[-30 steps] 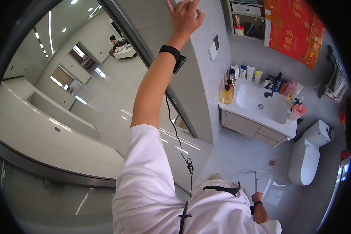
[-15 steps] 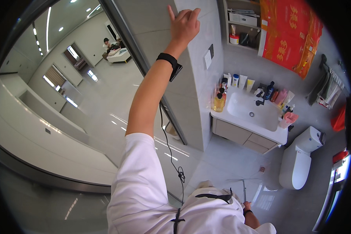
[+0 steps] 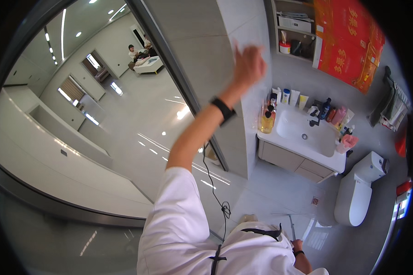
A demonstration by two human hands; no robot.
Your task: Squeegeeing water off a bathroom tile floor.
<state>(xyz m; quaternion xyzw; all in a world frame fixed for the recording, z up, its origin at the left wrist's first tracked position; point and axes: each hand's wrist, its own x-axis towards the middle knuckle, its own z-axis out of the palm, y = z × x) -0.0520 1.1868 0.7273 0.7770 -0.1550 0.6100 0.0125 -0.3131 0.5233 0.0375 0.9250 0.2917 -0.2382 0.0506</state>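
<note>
Pole (image 3: 292,227), grey, T-headed, metal-looking, runs forward from your gripping right hand (image 3: 298,245), left hand (image 3: 250,66) too blurred to tell its grip

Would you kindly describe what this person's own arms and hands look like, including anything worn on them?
Both hands are bare: the left hand is motion-blurred, the right hand small. Each wrist wears a black band, left and right. The left arm has a loose, plain white short sleeve ending near the elbow.
</note>
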